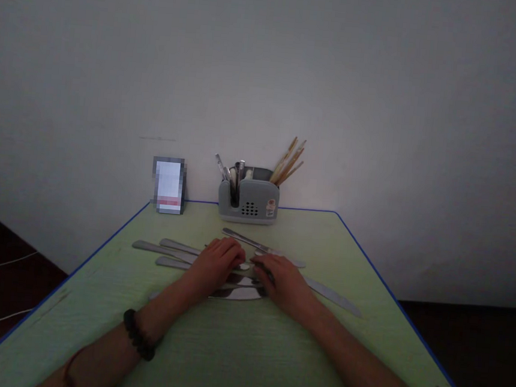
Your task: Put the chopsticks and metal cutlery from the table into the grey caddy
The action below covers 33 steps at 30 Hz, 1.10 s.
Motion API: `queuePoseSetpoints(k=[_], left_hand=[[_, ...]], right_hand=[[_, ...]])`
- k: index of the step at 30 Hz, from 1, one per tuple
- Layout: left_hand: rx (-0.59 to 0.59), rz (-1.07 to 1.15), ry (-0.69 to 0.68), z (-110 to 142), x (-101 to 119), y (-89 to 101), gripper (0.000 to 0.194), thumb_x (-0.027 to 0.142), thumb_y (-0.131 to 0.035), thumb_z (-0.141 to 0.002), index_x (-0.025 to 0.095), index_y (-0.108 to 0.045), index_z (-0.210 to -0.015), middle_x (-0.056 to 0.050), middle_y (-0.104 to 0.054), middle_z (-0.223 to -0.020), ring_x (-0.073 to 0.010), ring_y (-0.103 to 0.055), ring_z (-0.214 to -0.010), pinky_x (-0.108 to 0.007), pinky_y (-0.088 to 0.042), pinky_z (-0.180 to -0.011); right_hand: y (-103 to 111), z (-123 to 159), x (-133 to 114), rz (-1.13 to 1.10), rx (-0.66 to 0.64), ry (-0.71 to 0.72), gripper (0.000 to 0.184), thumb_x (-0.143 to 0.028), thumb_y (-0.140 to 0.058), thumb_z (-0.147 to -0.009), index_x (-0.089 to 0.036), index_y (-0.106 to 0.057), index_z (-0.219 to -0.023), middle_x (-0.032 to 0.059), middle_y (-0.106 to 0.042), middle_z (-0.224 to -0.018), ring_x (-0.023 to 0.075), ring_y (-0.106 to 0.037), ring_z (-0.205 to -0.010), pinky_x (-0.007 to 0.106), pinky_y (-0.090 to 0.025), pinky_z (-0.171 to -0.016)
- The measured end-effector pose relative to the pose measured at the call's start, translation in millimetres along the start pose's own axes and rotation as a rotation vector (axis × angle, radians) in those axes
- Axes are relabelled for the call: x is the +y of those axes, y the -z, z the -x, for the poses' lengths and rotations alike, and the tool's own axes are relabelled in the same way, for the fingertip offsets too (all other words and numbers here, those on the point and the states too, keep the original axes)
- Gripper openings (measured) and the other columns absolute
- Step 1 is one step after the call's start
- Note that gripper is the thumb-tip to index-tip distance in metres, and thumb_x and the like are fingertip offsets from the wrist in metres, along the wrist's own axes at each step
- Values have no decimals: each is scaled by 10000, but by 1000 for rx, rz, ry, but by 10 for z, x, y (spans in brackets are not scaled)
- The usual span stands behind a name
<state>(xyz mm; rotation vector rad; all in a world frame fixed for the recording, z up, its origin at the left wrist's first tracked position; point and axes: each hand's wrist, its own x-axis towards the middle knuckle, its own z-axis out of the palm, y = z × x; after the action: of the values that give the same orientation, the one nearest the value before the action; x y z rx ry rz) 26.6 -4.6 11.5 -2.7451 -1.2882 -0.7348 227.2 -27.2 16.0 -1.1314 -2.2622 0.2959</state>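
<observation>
Several pieces of metal cutlery [176, 250] lie scattered across the middle of a green table [226, 347]. My left hand [218, 260] rests on top of them with its fingers curled down onto the utensils. My right hand [280, 277] lies close beside it, fingers bent over more cutlery, a long knife [334, 296] sticking out to its right. A shiny ladle or large spoon [235, 292] shows just below both hands. The dim light hides what each hand grips, if anything. A dark bead bracelet sits on my left wrist.
A grey cutlery holder [249, 202] stands at the table's far edge against the wall, with metal utensils on its left and wooden chopsticks [289, 160] on its right. A small upright card [169, 186] stands left of it. The table has a blue rim.
</observation>
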Motion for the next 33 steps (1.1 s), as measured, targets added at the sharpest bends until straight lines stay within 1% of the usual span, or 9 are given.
queuePoseSetpoints(k=[2,7,12,15,20,23,27,30,33], left_hand=[[32,-38,-9,5,-6,9,139,227,-465,-916,185,-589,-868,-48,-621,-905,-191,-552,-856,-322,-407,-782],[26,-85,125,13,-100,12,253,376,-454,-927,189,-602,-844,-38,-638,-821,-193,-558,-795,-330,-408,-753],[87,-6,90,22,-75,-9,327,394,-404,-943,188,-612,-798,-34,-616,-757,-165,-561,-731,-286,-441,-706],[151,107,81,20,-26,-8,293,380,-422,-937,189,-604,-809,-35,-614,-767,-160,-570,-750,-275,-460,-706],[225,232,171,3,-44,0,203,334,-452,-912,197,-595,-869,-37,-630,-837,-168,-581,-817,-300,-484,-770],[274,285,277,2,-81,-4,191,348,-464,-894,203,-574,-951,-21,-635,-836,-157,-588,-759,-293,-496,-718],[297,309,415,14,-116,8,271,373,-407,-915,196,-491,-1102,1,-630,-810,-143,-585,-672,-274,-487,-630],[235,278,310,31,-95,32,252,362,-376,-930,191,-539,-1018,-30,-634,-853,-156,-591,-744,-297,-490,-708],[146,260,121,48,-23,55,254,339,-385,-933,180,-582,-957,-66,-639,-902,-179,-588,-847,-315,-480,-785]], right_hand=[[29,-4,29,1,-19,30,299,-140,-430,-901,-195,-609,-1134,78,-677,-1015,187,-620,-929,329,-484,-841],[202,-35,131,5,51,67,371,-30,-428,-829,-207,-623,-1091,68,-635,-1038,177,-596,-964,313,-466,-861],[231,-50,106,187,51,99,175,-225,-492,-906,-196,-651,-972,70,-678,-896,185,-607,-818,315,-450,-760],[223,-58,54,295,-17,136,195,-293,-488,-922,-205,-661,-911,53,-698,-800,177,-614,-745,302,-426,-715],[299,-62,56,289,-26,51,206,-283,-473,-930,-191,-655,-897,57,-716,-854,177,-629,-764,294,-434,-723],[359,-54,72,197,-32,43,209,-276,-453,-933,-189,-638,-889,57,-705,-846,171,-625,-751,285,-451,-707],[382,-49,32,-95,114,-71,217,-314,-398,-942,-209,-578,-880,32,-670,-769,150,-603,-663,267,-461,-637],[340,-60,-10,-399,202,-207,218,-347,-360,-949,-217,-522,-880,11,-654,-758,129,-575,-595,253,-456,-592],[275,-81,-14,-538,244,-208,204,-359,-396,-927,-209,-526,-875,27,-642,-853,136,-584,-726,266,-461,-687]])
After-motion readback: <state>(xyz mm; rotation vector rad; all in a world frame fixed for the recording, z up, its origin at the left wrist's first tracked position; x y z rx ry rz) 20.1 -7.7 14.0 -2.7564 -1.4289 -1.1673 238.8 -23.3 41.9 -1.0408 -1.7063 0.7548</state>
